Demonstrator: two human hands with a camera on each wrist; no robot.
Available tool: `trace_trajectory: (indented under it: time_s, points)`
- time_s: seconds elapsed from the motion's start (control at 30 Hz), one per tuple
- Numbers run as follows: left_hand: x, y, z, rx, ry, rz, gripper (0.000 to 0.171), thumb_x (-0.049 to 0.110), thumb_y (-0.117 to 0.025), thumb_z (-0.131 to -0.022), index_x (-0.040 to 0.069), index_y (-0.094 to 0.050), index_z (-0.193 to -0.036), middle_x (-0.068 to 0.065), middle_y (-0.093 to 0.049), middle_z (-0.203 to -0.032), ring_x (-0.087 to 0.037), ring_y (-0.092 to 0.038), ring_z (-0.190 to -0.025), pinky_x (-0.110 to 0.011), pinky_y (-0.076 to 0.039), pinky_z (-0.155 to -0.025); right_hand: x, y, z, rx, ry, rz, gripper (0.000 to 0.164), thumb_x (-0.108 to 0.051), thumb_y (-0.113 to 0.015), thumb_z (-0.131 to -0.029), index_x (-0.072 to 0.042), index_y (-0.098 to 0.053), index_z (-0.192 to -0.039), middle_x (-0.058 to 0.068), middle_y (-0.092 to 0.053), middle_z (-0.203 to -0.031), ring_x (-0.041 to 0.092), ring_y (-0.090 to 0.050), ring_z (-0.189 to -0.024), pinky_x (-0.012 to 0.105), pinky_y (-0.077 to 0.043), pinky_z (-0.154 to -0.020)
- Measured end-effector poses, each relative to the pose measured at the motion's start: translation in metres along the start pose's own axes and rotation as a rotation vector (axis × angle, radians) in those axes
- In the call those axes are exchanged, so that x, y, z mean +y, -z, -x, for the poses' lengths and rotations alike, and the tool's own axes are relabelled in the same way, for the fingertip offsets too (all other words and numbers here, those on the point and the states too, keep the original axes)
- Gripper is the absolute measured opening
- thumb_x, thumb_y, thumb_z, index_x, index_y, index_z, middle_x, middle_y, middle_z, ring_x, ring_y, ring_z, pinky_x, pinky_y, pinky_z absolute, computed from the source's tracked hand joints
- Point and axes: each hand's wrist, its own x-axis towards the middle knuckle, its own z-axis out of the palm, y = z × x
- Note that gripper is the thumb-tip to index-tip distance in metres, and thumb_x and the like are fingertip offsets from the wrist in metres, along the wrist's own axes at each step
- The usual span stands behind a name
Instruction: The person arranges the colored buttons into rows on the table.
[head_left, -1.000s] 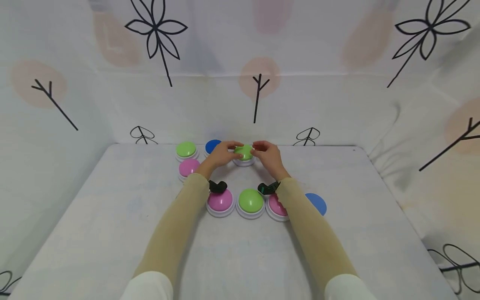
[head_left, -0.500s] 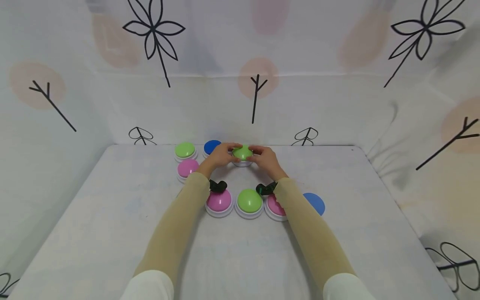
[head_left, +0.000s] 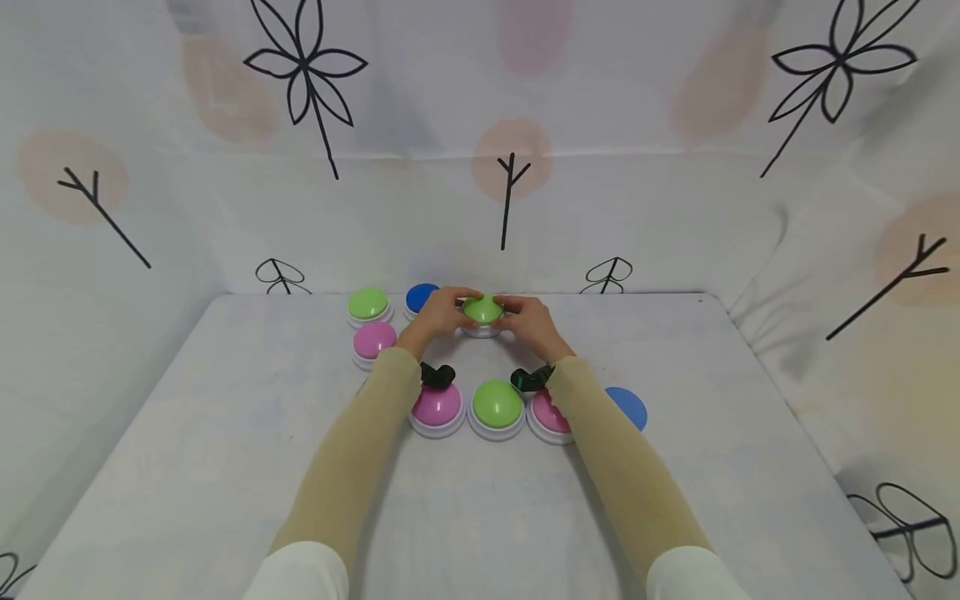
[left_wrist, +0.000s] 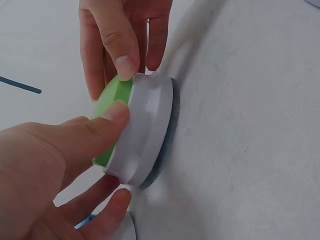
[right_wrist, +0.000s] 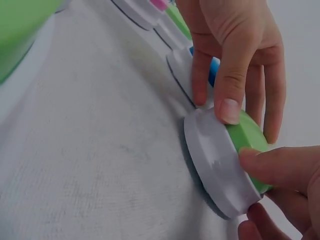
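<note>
At the back of the table a green-domed push button [head_left: 482, 310] with a white round base sits between both hands. My left hand [head_left: 444, 312] grips its left side, the thumb [left_wrist: 116, 111] on the edge of the green dome and the fingers bent round the far side. From the right, my right hand [head_left: 531, 323] holds the same button, with its thumb [right_wrist: 248, 156] on the dome's edge. In the left wrist view the button's white base [left_wrist: 142, 127] rests close over the table. A blue button [head_left: 422, 297] stands just left of my left hand, partly covered by it.
To the left stand another green button [head_left: 367, 303] and a pink button [head_left: 374, 339]. Under the forearms lies a front row: a pink button [head_left: 437, 406], a green button [head_left: 497, 405], another pink button [head_left: 550, 414] and a blue button [head_left: 627, 407], partly covered by the right sleeve.
My right hand has moved in from beside the green button to hold it. My left hand stays at its left side. The view has shifted slightly.
</note>
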Motion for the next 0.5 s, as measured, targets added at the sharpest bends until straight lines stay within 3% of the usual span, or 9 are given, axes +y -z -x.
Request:
trace_trajectory:
  time_s: [0.23,0.5]
  points:
    - [0.0,0.006,0.003,0.012,-0.017,0.017,0.055,0.015,-0.08,-0.085,0.02,-0.061,-0.137,-0.009,-0.055,-0.141,-0.03,-0.049,-0.129,-0.045,-0.043,-0.105,-0.005,0.003,0.001,0.014,0.02,0.005,0.053,-0.014,-0.08,-0.084,-0.013,-0.064,-0.135,0.009,-0.061,-0.136,0.029,-0.05,-0.132,0.045,-0.04,-0.108]
    - [0.005,0.014,0.01,0.032,-0.083,-0.017,0.054,0.018,-0.079,-0.087,0.018,-0.061,-0.137,-0.008,-0.057,-0.14,-0.029,-0.048,-0.13,-0.047,-0.039,-0.108,-0.016,0.005,0.006,0.062,0.081,0.022,0.055,-0.014,-0.084,-0.079,-0.009,-0.067,-0.13,0.009,-0.066,-0.129,0.029,-0.06,-0.121,0.041,-0.05,-0.099]
